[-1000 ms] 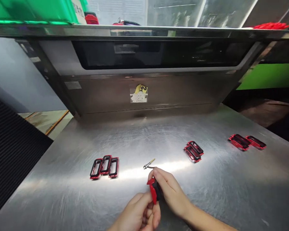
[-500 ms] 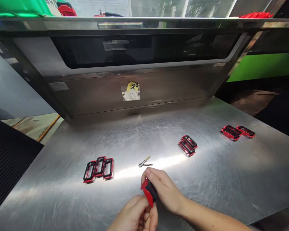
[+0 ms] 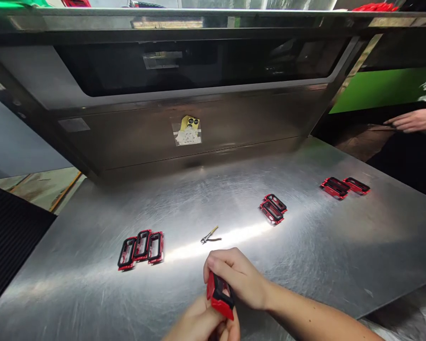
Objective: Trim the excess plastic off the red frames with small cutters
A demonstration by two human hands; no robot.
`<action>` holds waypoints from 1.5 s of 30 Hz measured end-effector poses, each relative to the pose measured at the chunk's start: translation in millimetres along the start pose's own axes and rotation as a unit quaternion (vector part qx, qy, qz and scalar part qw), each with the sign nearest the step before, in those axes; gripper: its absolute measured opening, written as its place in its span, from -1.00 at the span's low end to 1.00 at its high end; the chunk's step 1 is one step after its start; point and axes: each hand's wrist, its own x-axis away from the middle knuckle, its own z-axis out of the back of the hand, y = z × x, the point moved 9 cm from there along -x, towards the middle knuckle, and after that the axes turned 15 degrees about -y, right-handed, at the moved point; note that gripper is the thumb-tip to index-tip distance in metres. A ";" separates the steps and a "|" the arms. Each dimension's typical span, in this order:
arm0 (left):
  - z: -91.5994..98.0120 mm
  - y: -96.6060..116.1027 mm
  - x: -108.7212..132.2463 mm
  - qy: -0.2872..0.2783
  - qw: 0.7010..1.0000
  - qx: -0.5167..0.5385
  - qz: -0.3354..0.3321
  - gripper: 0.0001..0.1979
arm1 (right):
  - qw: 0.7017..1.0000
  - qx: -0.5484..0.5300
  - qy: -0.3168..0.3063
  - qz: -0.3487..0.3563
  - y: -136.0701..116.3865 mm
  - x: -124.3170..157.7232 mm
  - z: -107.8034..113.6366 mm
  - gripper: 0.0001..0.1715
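Between my two hands is a red and black plastic frame [image 3: 220,296], tilted so that part of its black-rimmed opening shows. My left hand [image 3: 206,322] grips its lower end from below, with some fingers hidden behind it. My right hand [image 3: 237,277] is closed around the upper end, the thumb along its top. Just beyond my hands, pliers [image 3: 210,235] lie on the metal table with their handles spread. To the left rest three similar red and black frames [image 3: 141,246], side by side.
More red and black frames [image 3: 273,208] lie right of the pliers, and another group [image 3: 344,186] lies near the table's right edge. A metal panel with a label packet [image 3: 189,130] rises at the back. Another person's hand [image 3: 413,121] is at the far right.
The held frame has turned, so more of its opening shows. My view has shifted slightly. Another person's hand has come into view at the right.
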 end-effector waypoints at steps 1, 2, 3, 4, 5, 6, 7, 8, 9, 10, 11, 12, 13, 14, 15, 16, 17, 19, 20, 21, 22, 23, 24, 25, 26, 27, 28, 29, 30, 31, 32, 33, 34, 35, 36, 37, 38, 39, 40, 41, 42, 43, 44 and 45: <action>0.4 -1.2 -1.3 -0.004 1.000 -0.006 0.005 -0.29 | 1.000 0.000 0.001 0.000 0.1 -0.1 0.1 -0.38; 1.3 -2.6 -3.0 -0.007 1.000 -0.012 0.009 -0.28 | 1.000 0.001 0.001 0.000 0.6 -0.3 0.2 -0.37; 1.9 -4.0 -4.9 -0.011 1.000 -0.018 0.011 -0.26 | 1.000 0.002 0.001 -0.001 1.4 -0.4 0.3 -0.37; 1.9 -5.1 -6.7 -0.017 1.000 -0.022 0.009 -0.26 | 1.000 0.002 0.002 -0.002 2.3 -0.3 0.6 -0.37; 1.9 -6.2 -7.8 -0.020 0.999 -0.027 0.008 -0.25 | 1.000 0.004 0.007 -0.003 2.9 0.2 1.6 -0.37; 2.8 -6.9 -8.0 -0.015 0.999 -0.033 0.004 -0.25 | 1.000 0.007 0.013 -0.003 2.8 1.1 3.0 -0.38; 5.2 -6.3 -6.8 0.000 0.999 -0.041 -0.006 -0.26 | 1.000 0.011 0.024 0.000 1.4 2.4 5.0 -0.40; 9.5 -4.0 -4.1 0.027 0.998 -0.055 -0.024 -0.26 | 0.999 0.019 0.035 0.007 -2.0 4.2 7.2 -0.42; 16.1 1.0 0.9 0.070 0.993 -0.084 -0.052 -0.29 | 0.998 0.034 0.045 0.021 -7.8 6.0 8.9 -0.41; 24.1 9.9 9.2 0.129 0.978 -0.133 -0.093 -0.33 | 0.996 0.054 0.050 0.040 -15.3 7.9 9.8 -0.39; 30.5 22.4 20.9 0.196 0.948 -0.204 -0.144 -0.38 | 0.994 0.079 0.049 0.062 -24.1 9.6 9.1 -0.36; 32.5 36.7 35.2 0.261 0.898 -0.291 -0.199 -0.44 | 0.990 0.106 0.042 0.087 -33.3 11.1 7.2 -0.34; 28.9 49.9 49.8 0.317 0.831 -0.385 -0.248 -0.51 | 0.984 0.133 0.035 0.113 -42.3 12.7 4.9 -0.34; 20.5 60.1 61.6 0.355 0.754 -0.474 -0.286 -0.58 | 0.977 0.158 0.026 0.140 -50.5 14.3 2.1 -0.37; 10.2 66.9 69.8 0.376 0.678 -0.548 -0.314 -0.67 | 0.969 0.181 0.020 0.165 -57.6 16.0 -0.5 -0.41; 1.0 70.9 74.7 0.386 0.614 -0.604 -0.331 -0.74 | 0.961 0.203 0.014 0.188 -63.4 17.7 -3.0 -0.46; -6.3 73.7 77.7 0.392 0.561 -0.644 -0.341 -0.79 | 0.952 0.225 0.009 0.208 -67.8 19.3 -5.2 -0.49; -15.0 78.4 81.3 0.408 0.490 -0.688 -0.346 -0.84 | 0.937 0.260 0.001 0.234 -72.6 21.3 -9.0 -0.51; -17.0 80.4 82.8 0.420 0.467 -0.698 -0.343 -0.84 | 0.931 0.273 -0.004 0.241 -73.8 21.8 -10.6 -0.50; -18.6 81.8 84.3 0.431 0.450 -0.704 -0.342 -0.84 | 0.927 0.284 -0.008 0.247 -74.7 22.1 -11.9 -0.50; -20.6 82.4 86.3 0.440 0.434 -0.706 -0.345 -0.84 | 0.923 0.292 -0.012 0.251 -75.5 22.3 -13.1 -0.50; -21.9 82.0 88.0 0.446 0.422 -0.708 -0.347 -0.84 | 0.920 0.298 -0.015 0.254 -76.5 22.5 -14.1 -0.50; -22.6 81.0 89.1 0.450 0.415 -0.711 -0.347 -0.84 | 0.918 0.303 -0.019 0.257 -77.4 22.5 -15.0 -0.50; -22.5 79.7 89.6 0.452 0.412 -0.713 -0.343 -0.85 | 0.916 0.306 -0.022 0.257 -78.1 22.4 -15.8 -0.50; -21.7 78.1 89.0 0.449 0.413 -0.717 -0.336 -0.86 | 0.915 0.309 -0.024 0.257 -78.8 22.3 -16.4 -0.50; -21.0 76.6 88.3 0.446 0.416 -0.721 -0.329 -0.87 | 0.915 0.310 -0.025 0.257 -79.4 22.2 -16.6 -0.50; -20.0 75.3 87.2 0.441 0.420 -0.725 -0.320 -0.88 | 0.915 0.311 -0.025 0.257 -79.8 22.1 -16.9 -0.50; -19.5 74.5 86.6 0.438 0.423 -0.727 -0.316 -0.88 | 0.915 0.312 -0.026 0.256 -80.1 22.0 -17.0 -0.50; -19.8 74.3 87.2 0.439 0.422 -0.727 -0.317 -0.88 | 0.915 0.311 -0.026 0.256 -80.2 22.1 -17.0 -0.50; -20.1 74.4 87.5 0.440 0.423 -0.727 -0.316 -0.87 | 0.915 0.311 -0.026 0.256 -80.3 22.2 -16.9 -0.50; -20.2 74.9 87.5 0.441 0.423 -0.726 -0.315 -0.87 | 0.915 0.310 -0.025 0.256 -80.5 22.4 -16.9 -0.50; -20.2 75.8 87.5 0.443 0.425 -0.725 -0.313 -0.87 | 0.915 0.310 -0.026 0.256 -80.7 22.5 -16.9 -0.50; -20.6 76.8 87.4 0.445 0.425 -0.724 -0.312 -0.86 | 0.915 0.311 -0.026 0.256 -80.8 22.7 -16.9 -0.50; -21.7 78.0 87.8 0.447 0.422 -0.723 -0.315 -0.86 | 0.915 0.311 -0.027 0.255 -80.9 22.8 -16.8 -0.50; -23.0 79.3 88.3 0.449 0.419 -0.721 -0.320 -0.85 | 0.916 0.311 -0.027 0.253 -80.6 22.7 -16.7 -0.50; -23.8 80.7 88.6 0.450 0.418 -0.719 -0.325 -0.84 | 0.917 0.310 -0.027 0.251 -79.8 22.5 -16.3 -0.51; -24.4 82.0 88.7 0.451 0.418 -0.716 -0.329 -0.82 | 0.918 0.308 -0.025 0.248 -78.4 22.2 -15.6 -0.52; -24.1 83.1 88.3 0.451 0.424 -0.712 -0.332 -0.81 | 0.919 0.306 -0.021 0.246 -76.6 21.9 -14.8 -0.52; -23.0 84.0 87.4 0.451 0.434 -0.706 -0.331 -0.79 | 0.919 0.308 -0.015 0.245 -74.2 21.7 -14.0 -0.51; -21.3 84.4 86.3 0.451 0.446 -0.700 -0.328 -0.76 | 0.918 0.313 -0.007 0.245 -71.7 21.6 -13.2 -0.50; -19.2 84.3 84.9 0.451 0.459 -0.694 -0.323 -0.73 | 0.915 0.320 0.004 0.247 -69.0 21.6 -12.5 -0.48; -17.6 83.6 83.6 0.450 0.469 -0.689 -0.320 -0.70 | 0.911 0.329 0.016 0.248 -66.3 21.5 -11.6 -0.47; -15.6 82.4 82.0 0.449 0.482 -0.684 -0.315 -0.67 | 0.908 0.336 0.028 0.248 -63.5 21.3 -10.4 -0.46; -13.5 80.9 80.2 0.447 0.495 -0.678 -0.309 -0.64 | 0.909 0.338 0.038 0.241 -60.0 20.2 -8.7 -0.48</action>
